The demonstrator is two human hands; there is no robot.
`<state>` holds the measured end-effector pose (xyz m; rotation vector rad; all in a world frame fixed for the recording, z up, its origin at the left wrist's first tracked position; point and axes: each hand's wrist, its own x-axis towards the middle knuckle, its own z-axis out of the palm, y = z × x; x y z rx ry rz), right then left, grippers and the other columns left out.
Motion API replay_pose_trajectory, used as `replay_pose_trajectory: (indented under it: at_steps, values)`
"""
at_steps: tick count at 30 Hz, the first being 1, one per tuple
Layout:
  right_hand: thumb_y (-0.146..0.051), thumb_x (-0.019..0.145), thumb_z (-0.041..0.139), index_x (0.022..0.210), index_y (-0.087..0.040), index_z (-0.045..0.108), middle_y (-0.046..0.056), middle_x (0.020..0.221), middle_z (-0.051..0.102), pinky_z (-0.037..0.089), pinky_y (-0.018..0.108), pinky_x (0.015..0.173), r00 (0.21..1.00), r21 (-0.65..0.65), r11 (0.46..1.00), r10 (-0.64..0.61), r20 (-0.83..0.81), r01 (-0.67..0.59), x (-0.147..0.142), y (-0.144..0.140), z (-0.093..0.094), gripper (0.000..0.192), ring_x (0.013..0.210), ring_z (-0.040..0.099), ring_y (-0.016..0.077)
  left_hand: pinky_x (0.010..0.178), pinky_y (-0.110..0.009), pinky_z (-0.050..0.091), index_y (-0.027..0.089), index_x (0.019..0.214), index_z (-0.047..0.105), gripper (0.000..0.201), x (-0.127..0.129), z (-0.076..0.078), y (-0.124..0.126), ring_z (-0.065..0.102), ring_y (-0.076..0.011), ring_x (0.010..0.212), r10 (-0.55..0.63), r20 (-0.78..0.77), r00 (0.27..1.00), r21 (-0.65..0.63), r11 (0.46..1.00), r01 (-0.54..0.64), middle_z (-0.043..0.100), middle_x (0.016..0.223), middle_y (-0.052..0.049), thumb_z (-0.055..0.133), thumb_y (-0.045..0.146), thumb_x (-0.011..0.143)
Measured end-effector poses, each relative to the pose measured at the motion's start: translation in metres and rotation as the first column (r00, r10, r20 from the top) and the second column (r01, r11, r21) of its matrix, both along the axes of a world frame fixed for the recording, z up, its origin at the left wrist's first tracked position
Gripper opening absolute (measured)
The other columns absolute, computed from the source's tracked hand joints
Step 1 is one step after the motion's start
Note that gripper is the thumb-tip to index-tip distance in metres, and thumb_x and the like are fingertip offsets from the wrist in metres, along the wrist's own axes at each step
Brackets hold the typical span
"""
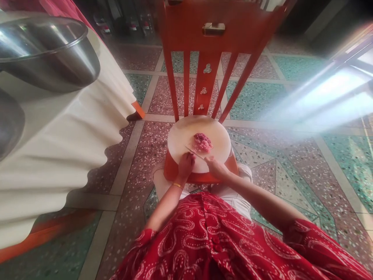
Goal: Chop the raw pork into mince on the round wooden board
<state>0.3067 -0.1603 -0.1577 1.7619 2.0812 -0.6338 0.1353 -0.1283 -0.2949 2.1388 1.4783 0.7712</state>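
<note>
A round pale cutting board [180, 134] lies on the seat of a red wooden chair. On it sits a pile of finely chopped pink-purple pieces [203, 143], which look like onion. My right hand [215, 168] is closed round the handle of a knife [194, 152], whose blade points up and left, just in front of the pile. Beside the blade, my left hand [186, 165] rests at the board's near left part with its fingers curled in. A small reddish bit shows at its fingertips, too small to name.
The slatted chair back [204, 81] rises behind the board. To the left, a table with a cream cloth [96, 109] bears a large steel bowl [67, 70]. Several bottles [132, 25] stand at the far back. Bright light falls on the speckled tile floor at right.
</note>
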Motion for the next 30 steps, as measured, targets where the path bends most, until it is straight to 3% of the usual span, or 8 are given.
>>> replay_pose_trajectory:
  at_steps: [6,12,15,17,21,26,30]
  values:
    - [-0.01,0.091,0.039,0.143,-0.016,0.029,0.015,0.098,0.065,0.048,0.027,0.071,0.999,-0.047,0.998,0.051,0.005,-0.051,-0.029,0.022,-0.009,0.053,0.089,0.066,0.0219,0.102,-0.049,0.038,0.017,0.112,0.055,0.022,-0.001,-0.011,0.003,0.048,-0.0298,0.114,-0.001,-0.001,1.0,-0.047,0.999,0.001,0.057,0.112,-0.015,0.044,0.019,0.093]
    - [-0.014,0.092,0.039,0.13,-0.016,0.041,0.012,0.093,0.066,0.047,0.026,0.067,0.99,0.036,0.993,0.112,-0.087,-0.11,-0.065,0.063,-0.022,0.038,0.081,0.065,0.0202,0.103,-0.05,0.035,0.015,0.125,0.049,0.033,-0.003,-0.009,0.005,0.046,-0.0304,0.119,-0.005,-0.001,1.0,-0.073,0.997,0.005,0.055,0.121,-0.016,0.037,0.016,0.094]
    - [-0.011,0.091,0.039,0.137,-0.017,0.037,0.011,0.093,0.066,0.046,0.025,0.066,0.991,0.039,0.993,0.117,-0.065,-0.115,-0.046,0.05,-0.023,0.046,0.081,0.065,0.0193,0.104,-0.05,0.034,0.016,0.123,0.051,0.032,-0.005,-0.001,0.002,0.045,-0.0299,0.119,-0.019,0.005,1.0,-0.071,0.997,0.019,0.056,0.121,-0.014,0.034,0.017,0.095]
    - [-0.008,0.089,0.04,0.146,-0.018,0.025,0.01,0.091,0.066,0.045,0.024,0.065,0.993,-0.006,0.994,0.111,-0.04,-0.112,-0.022,0.034,-0.021,0.06,0.079,0.065,0.0185,0.104,-0.049,0.035,0.017,0.118,0.054,0.029,-0.005,0.003,0.001,0.046,-0.0292,0.118,-0.027,0.015,1.0,-0.066,0.997,0.028,0.056,0.119,-0.014,0.037,0.018,0.095]
    - [-0.006,0.087,0.039,0.148,-0.021,0.025,0.01,0.093,0.066,0.045,0.024,0.066,0.999,0.008,1.0,0.026,0.023,-0.026,0.01,0.013,-0.009,0.064,0.079,0.065,0.0186,0.103,-0.046,0.037,0.016,0.112,0.057,0.023,-0.004,0.008,-0.001,0.046,-0.0286,0.117,-0.025,0.029,0.999,-0.046,0.999,0.026,0.055,0.117,-0.016,0.042,0.021,0.094]
    - [-0.007,0.088,0.036,0.14,-0.018,0.039,0.015,0.101,0.065,0.047,0.026,0.067,0.998,0.012,0.998,0.055,-0.039,-0.055,-0.001,0.007,-0.002,0.053,0.084,0.065,0.0209,0.102,-0.046,0.038,0.019,0.109,0.058,0.021,-0.005,0.006,-0.002,0.046,-0.0278,0.115,-0.029,0.02,0.999,-0.036,0.999,0.03,0.056,0.115,-0.014,0.043,0.019,0.094]
    - [-0.008,0.088,0.039,0.145,-0.016,0.029,0.014,0.096,0.066,0.049,0.031,0.073,0.997,-0.031,0.997,0.075,-0.023,-0.076,-0.021,0.016,-0.011,0.059,0.083,0.066,0.0218,0.101,-0.048,0.038,0.017,0.11,0.058,0.022,-0.005,-0.001,0.0,0.047,-0.0291,0.114,-0.032,0.024,0.999,-0.05,0.998,0.034,0.057,0.114,-0.015,0.042,0.018,0.094]
